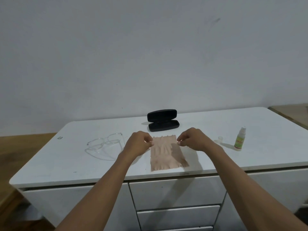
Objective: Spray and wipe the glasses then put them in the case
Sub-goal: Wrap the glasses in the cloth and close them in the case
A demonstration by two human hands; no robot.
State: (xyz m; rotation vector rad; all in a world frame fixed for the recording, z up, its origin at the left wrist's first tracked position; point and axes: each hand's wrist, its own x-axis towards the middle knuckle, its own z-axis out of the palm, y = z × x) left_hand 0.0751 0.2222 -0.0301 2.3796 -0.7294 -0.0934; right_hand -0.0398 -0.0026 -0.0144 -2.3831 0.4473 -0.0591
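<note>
Hands: left (139, 144) and right (193, 139) pinch cloth (164, 154) top corners | glasses (106, 144) left | case (163, 120) lid up

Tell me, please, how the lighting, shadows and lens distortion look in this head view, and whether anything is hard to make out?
Head view: soft, dim, even light; faint shadows fall left of the case and bottle; wide-angle bending curves the table edges; the clear glasses nearly vanish against the white top; the bottle's label is too blurred to read; both hands and the cloth are reasonably sharp.

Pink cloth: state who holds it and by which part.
Both hands hold the pink cloth: the left hand pinches its far left corner, the right hand its far right corner.
</note>
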